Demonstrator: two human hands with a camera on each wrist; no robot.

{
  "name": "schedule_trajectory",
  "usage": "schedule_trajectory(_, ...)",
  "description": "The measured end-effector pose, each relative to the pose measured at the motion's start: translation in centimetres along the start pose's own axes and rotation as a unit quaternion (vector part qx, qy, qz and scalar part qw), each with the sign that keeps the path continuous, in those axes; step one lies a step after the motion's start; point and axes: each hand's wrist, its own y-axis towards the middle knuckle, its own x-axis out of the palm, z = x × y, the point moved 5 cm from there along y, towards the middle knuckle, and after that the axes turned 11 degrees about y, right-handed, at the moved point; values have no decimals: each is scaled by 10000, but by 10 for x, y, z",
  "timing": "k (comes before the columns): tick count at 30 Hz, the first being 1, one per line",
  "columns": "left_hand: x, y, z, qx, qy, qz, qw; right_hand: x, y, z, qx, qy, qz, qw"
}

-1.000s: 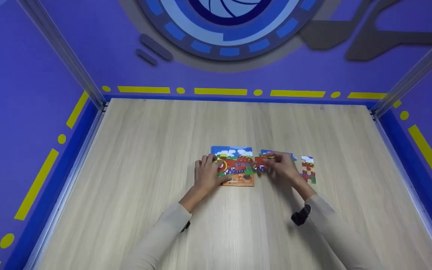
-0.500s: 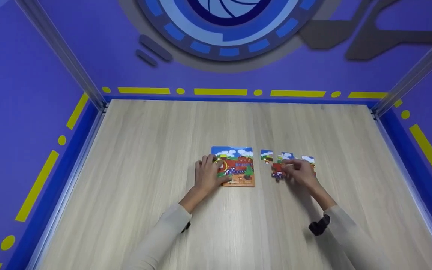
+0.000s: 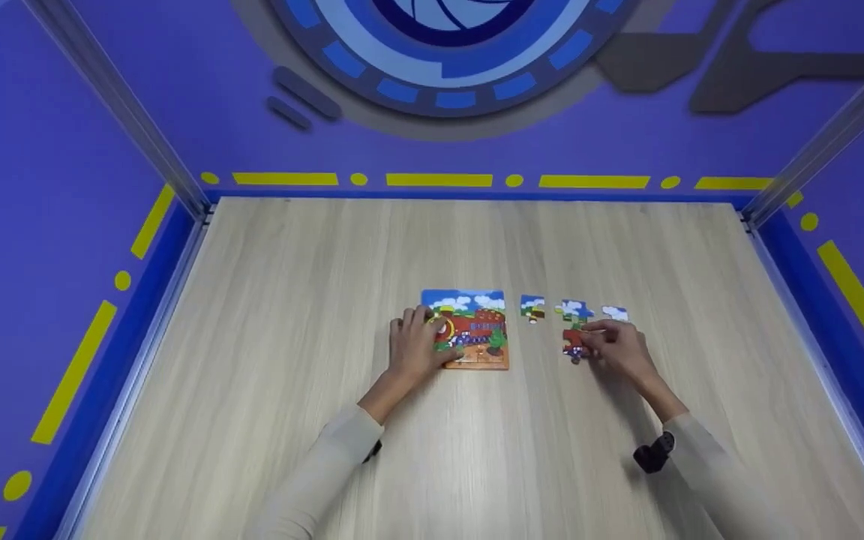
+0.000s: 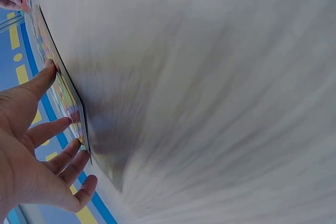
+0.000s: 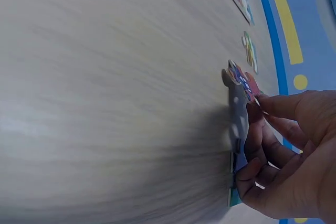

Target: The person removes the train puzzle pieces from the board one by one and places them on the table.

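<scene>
A jigsaw puzzle board (image 3: 481,324) with a red train picture lies flat on the wooden table. My left hand (image 3: 412,351) rests on its left side, fingers spread. In the left wrist view, the thumb and fingertips touch the board (image 4: 65,90) near its edge. To the right, my right hand (image 3: 622,350) pinches a red jigsaw piece (image 3: 573,341) between thumb and finger. That piece (image 5: 243,80) is tilted and raised above the table in the right wrist view, its shadow beneath it. Other jigsaw pieces (image 3: 574,308) lie just behind it.
A cloud-and-green piece (image 3: 532,307) lies right of the board. Farther right, a white-cloud piece (image 3: 614,313) is partly covered by my right hand. The wooden tabletop (image 3: 372,247) is bounded by blue-purple walls (image 3: 432,161) at the back and sides.
My right hand has moved right, away from the board, carrying the red jigsaw piece. The cloud-and-green piece beside the board has come into full view. My left hand has stayed in place.
</scene>
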Motion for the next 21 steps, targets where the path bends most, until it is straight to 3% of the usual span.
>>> schedule_trajectory(11, 3, 0, 0, 24, -83, -93, 9999, 2, -6, -8, -460, -792, 336, 9952)
schedule_trajectory(21, -2, 0, -1, 78, -181, 47, 9998, 10, -9, -9, -561, -1351, 93, 9892)
